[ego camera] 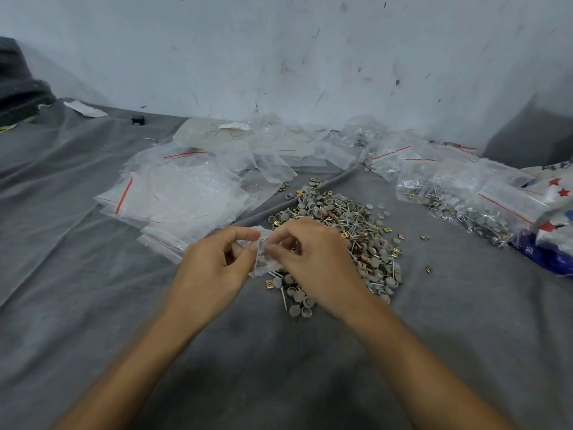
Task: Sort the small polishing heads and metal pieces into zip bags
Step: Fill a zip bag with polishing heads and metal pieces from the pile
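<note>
A heap of small grey polishing heads, thin metal pins and gold square metal pieces (350, 231) lies on the grey cloth in the middle. Just in front of it, my left hand (214, 268) and my right hand (313, 259) both pinch a small clear zip bag (262, 256) held between them above the heap's near edge. The bag hangs crumpled, and a few pins seem to show at its bottom. My right hand hides part of the heap.
Empty clear zip bags with red strips (173, 193) lie spread at the left and back. Filled bags of parts (459, 197) sit at the right, beside a blue, white and red packet (555, 231). A pale wall (279, 57) rises behind; a dark object (18, 85) stands far left.
</note>
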`<state>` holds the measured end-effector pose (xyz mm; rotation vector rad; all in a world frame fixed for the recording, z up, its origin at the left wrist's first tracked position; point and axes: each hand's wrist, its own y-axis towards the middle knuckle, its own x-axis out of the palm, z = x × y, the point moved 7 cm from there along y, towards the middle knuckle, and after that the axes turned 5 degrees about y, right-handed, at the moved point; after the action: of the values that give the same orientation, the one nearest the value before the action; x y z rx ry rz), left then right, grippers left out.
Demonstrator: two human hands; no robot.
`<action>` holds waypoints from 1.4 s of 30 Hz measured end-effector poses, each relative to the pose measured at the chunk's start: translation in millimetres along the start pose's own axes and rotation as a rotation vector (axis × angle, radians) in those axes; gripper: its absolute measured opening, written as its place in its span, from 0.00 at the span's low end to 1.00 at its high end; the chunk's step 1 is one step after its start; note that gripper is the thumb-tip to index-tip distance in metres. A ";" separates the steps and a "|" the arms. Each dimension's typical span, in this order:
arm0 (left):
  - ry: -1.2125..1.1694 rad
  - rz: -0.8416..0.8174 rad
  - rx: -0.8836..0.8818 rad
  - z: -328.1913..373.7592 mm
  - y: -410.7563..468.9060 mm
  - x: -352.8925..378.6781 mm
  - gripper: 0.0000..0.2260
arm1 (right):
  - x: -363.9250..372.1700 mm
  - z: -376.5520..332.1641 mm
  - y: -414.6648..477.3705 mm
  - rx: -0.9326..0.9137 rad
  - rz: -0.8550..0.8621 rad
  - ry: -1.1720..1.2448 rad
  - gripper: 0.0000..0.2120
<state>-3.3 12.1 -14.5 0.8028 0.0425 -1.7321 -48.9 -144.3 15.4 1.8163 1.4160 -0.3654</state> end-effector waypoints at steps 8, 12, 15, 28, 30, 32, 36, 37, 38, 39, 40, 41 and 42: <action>-0.005 0.004 0.006 -7.4 2.0 4.1 0.06 | -46.3 61.8 7.0 0.176 -0.125 -0.216 0.04; 0.003 -0.008 0.002 -6.3 2.4 5.1 0.07 | -35.7 73.1 -1.9 0.166 -0.246 -0.388 0.02; -0.002 -0.010 -0.004 -4.3 1.7 4.8 0.07 | -27.6 73.5 -4.1 0.152 -0.241 -0.394 0.05; 0.008 -0.012 0.004 -2.7 1.2 6.8 0.07 | -17.2 20.2 -9.6 0.087 -0.049 0.107 0.03; 0.004 -0.006 0.002 -2.7 0.9 7.1 0.07 | -5.8 9.3 -6.4 0.064 -0.053 0.081 0.04; -0.007 -0.007 -0.001 -3.3 1.1 7.3 0.07 | 3.2 7.1 -3.7 0.077 -0.076 0.043 0.05; -0.007 -0.002 0.001 -4.8 3.4 7.0 0.07 | -6.9 18.6 1.1 0.129 -0.040 0.138 0.04; -0.009 -0.002 0.003 -5.1 4.0 7.1 0.07 | -17.0 24.3 3.0 0.134 0.002 0.126 0.04; -0.012 -0.002 0.005 -5.6 4.1 7.2 0.07 | -27.1 31.2 4.7 0.139 0.027 0.077 0.04; -0.014 -0.002 0.007 -6.0 4.1 7.4 0.07 | -34.8 38.7 6.3 0.150 0.021 0.003 0.04; -0.013 -0.003 0.009 -6.4 3.8 7.5 0.07 | -39.2 47.1 7.5 0.164 -0.014 -0.084 0.04; -0.008 -0.004 0.011 -6.8 3.6 7.6 0.07 | -40.3 54.9 8.2 0.176 -0.067 -0.173 0.04; -0.004 -0.005 0.014 -7.2 3.3 7.6 0.07 | -39.0 62.0 8.0 0.183 -0.122 -0.250 0.04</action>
<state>2.3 7.7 -22.8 0.8106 0.0297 -1.7405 -40.3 -216.5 3.7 1.7589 1.3554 -0.7793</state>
